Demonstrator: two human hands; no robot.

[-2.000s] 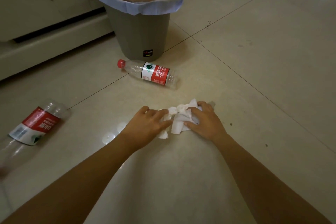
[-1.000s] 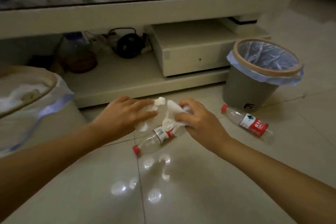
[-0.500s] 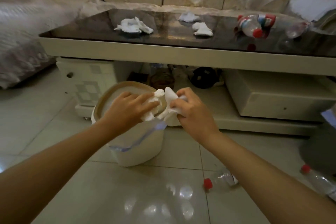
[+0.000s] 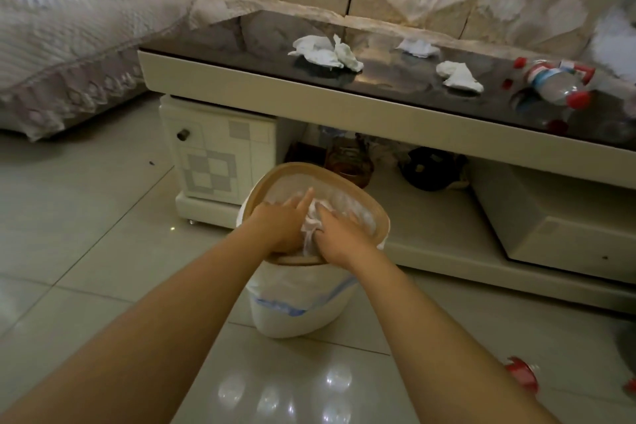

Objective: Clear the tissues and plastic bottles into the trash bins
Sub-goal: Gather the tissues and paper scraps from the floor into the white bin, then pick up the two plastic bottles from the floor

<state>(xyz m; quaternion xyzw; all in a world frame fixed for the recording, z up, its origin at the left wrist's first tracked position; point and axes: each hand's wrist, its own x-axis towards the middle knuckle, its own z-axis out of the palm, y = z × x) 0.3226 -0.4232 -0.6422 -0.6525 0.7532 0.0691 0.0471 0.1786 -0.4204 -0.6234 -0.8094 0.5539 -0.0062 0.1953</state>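
Two hands are down in the mouth of the white trash bin (image 4: 299, 313) in the middle of the frame. The left hand (image 4: 280, 224) and the right hand (image 4: 339, 237) press a wad of tissues (image 4: 311, 225) between them. The left one has a finger pointing straight out, so it looks like it is pushing. I cannot tell if the right fingers curl round the wad or just push it.

The wad could spring back up when the hands let go, because crumpled paper is puffy. A bit hangs near the tan rim (image 4: 375, 213) at the front, so it might slip over and drop on the floor. Pushing hard on one side could tip the bin, which looks light.

The bin stands just beside the coffee table (image 4: 378, 113), so there is little room behind it. The floor (image 4: 86, 251) at lower left is open. More tissues (image 4: 327, 53) and a plastic bottle (image 4: 557, 83) wait on the table top at upper right. A red-capped bottle (image 4: 521, 377) lies at lower right, near the right arm.
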